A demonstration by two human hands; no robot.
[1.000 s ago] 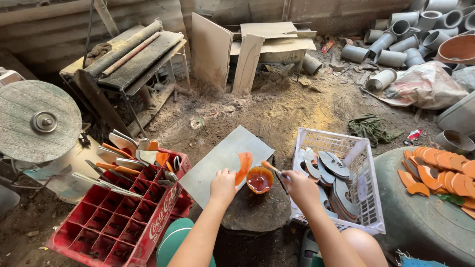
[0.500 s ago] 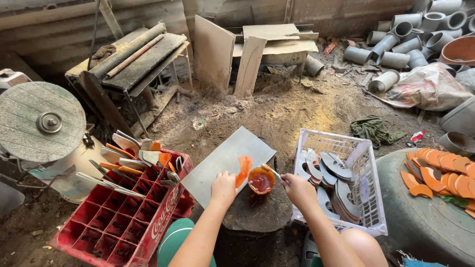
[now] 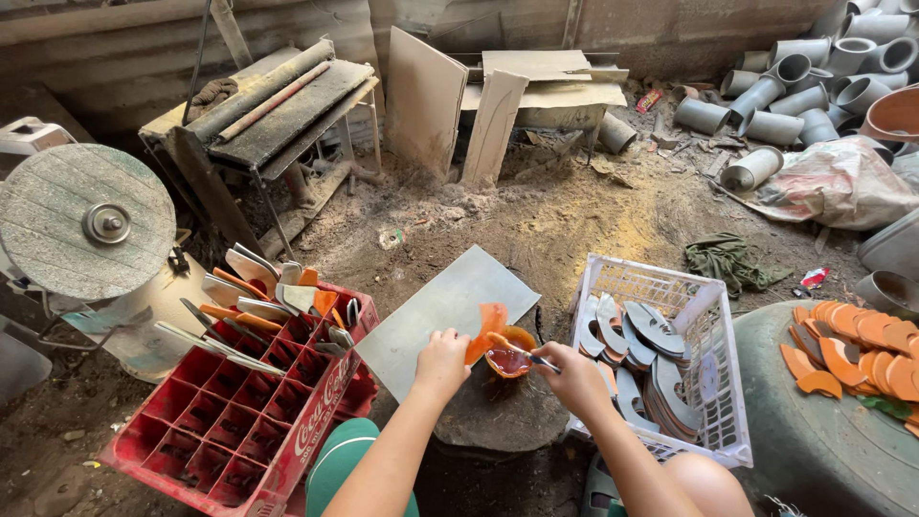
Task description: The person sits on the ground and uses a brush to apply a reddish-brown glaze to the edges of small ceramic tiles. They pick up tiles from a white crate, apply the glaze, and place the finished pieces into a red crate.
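A curved orange piece is gripped upright in the left hand. A thin brush is pinched in the right hand, its tip over a small orange bowl at the stump's far edge. A white basket of grey pieces is set just right, a red crate left.

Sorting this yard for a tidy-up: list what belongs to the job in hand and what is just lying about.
In use:
left hand holding an orange curved piece
right hand holding a thin brush
small orange bowl
white basket of grey pieces
red crate of drying pieces

Lying about:
grey pipes
grinding wheel
green rag
leaning boards
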